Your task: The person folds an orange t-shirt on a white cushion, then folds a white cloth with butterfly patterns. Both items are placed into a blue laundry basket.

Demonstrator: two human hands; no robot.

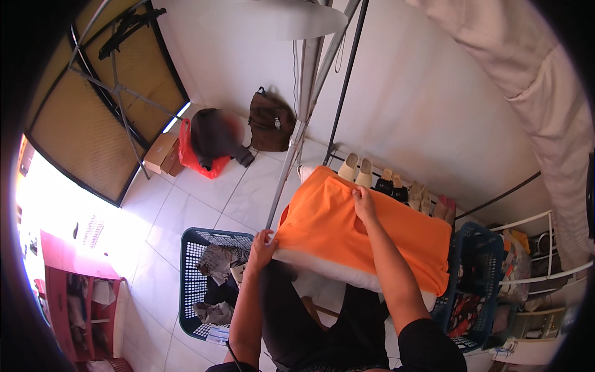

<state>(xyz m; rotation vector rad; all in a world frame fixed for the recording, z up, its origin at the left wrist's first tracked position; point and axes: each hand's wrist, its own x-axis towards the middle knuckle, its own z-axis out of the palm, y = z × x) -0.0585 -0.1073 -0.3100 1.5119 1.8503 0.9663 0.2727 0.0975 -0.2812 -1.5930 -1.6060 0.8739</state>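
An orange garment (310, 214) lies spread over a white padded surface (328, 261) in front of my knees, its cloth slightly creased toward the far left end. My left hand (263, 249) is at the garment's near left corner, its fingers curled round the edge of the cloth. Farther in, my right hand (364, 203) is on top of the garment near its far edge. The fingers of that hand are bent together on the fabric, and a fold shows just below them. What kind of garment it is I cannot tell.
A green basket (186, 279) with clothes stands left of my legs, and a blue basket (494, 248) to the right. Behind the garment are several shoes (364, 172) on a rack. A metal pole (286, 177) rises close by. Farther back sit a brown backpack (271, 121) and a red bag (201, 167).
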